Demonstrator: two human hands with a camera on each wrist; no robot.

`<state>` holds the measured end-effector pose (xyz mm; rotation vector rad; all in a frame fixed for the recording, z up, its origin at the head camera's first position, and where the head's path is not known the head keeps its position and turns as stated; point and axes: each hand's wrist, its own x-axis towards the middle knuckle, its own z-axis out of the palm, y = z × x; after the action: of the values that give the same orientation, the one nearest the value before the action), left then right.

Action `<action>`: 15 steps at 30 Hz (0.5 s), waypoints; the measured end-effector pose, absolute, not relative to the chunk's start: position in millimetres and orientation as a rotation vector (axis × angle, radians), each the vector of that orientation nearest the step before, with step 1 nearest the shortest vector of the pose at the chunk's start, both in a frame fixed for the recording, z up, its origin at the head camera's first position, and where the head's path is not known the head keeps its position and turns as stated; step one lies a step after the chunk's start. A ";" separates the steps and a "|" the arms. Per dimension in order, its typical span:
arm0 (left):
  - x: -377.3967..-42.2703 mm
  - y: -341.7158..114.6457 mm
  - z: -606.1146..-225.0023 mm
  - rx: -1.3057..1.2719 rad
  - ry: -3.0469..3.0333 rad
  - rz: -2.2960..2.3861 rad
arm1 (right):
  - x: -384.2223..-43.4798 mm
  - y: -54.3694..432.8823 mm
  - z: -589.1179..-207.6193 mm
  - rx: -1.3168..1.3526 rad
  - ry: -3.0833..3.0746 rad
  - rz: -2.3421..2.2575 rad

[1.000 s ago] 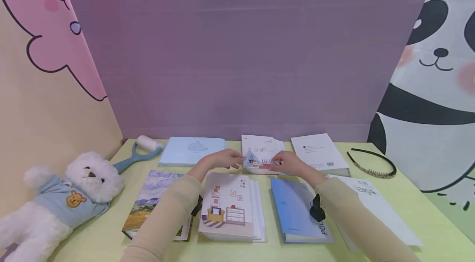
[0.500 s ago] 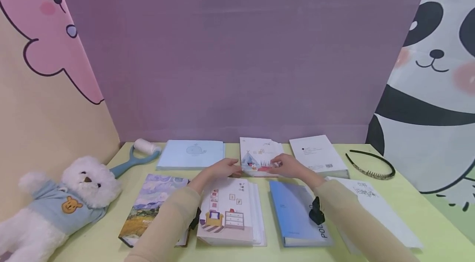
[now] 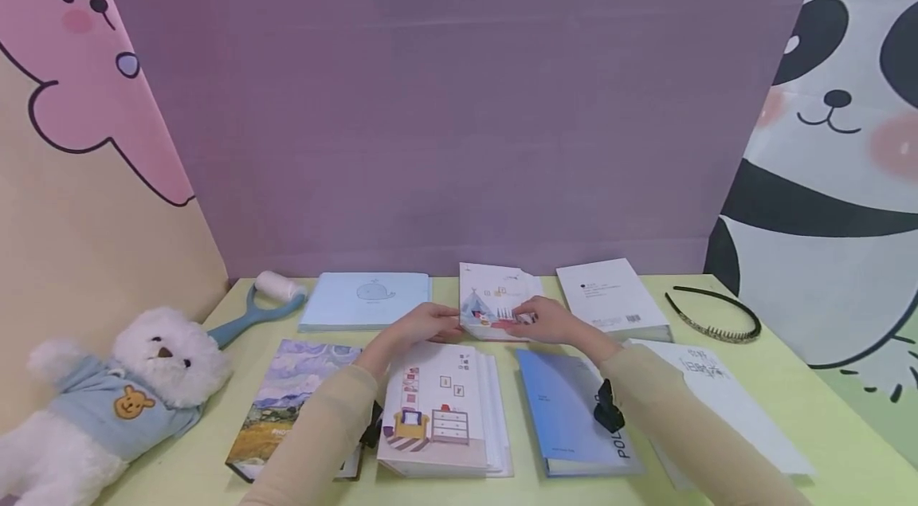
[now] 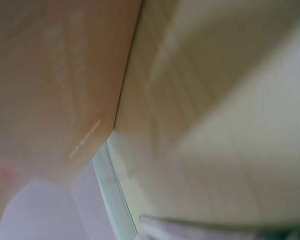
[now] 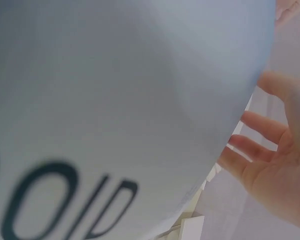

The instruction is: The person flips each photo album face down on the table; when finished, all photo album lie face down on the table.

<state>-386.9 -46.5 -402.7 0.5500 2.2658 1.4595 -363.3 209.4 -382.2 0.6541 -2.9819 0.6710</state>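
Note:
A white book with a blue tent drawing [image 3: 495,283] lies at the back middle of the table in the head view. My left hand [image 3: 425,323] is at its front left edge, fingertips right at the side of the pages. My right hand [image 3: 548,320] reaches over its front right part, thumb and fingers spread apart at the cover. The right wrist view shows those fingers [image 5: 257,147] loosely extended, their tips partly hidden behind a large pale blue book cover [image 5: 115,100]. Close below my left hand lies a white book with a furniture drawing [image 3: 437,410].
A whale-cover book [image 3: 344,299] and a white book [image 3: 610,295] flank the tent book. Nearer lie a painted-landscape book [image 3: 287,378], a blue book [image 3: 566,402] and a white booklet [image 3: 731,402]. A teddy bear [image 3: 143,394], a lint roller [image 3: 261,311] and a headband [image 3: 717,323] sit at the sides.
My left hand has come down and closer to the tent book's left edge. The right hand stays at the book's right side. The whole head view has shifted slightly.

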 end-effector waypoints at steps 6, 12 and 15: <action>-388.5 -56.8 -393.1 0.561 2.242 1.500 | -367.0 208.9 -384.4 0.691 -2.947 0.735; -389.7 -60.9 -380.7 0.494 2.239 1.531 | -364.7 205.1 -381.9 0.717 -2.933 0.786; -388.9 -60.4 -376.1 0.481 2.247 1.530 | -364.6 204.0 -381.1 0.752 -2.905 0.791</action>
<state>-388.9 -60.4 -376.1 0.4814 2.2466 1.5300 -364.6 204.0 -381.1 0.7524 -2.9050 0.7911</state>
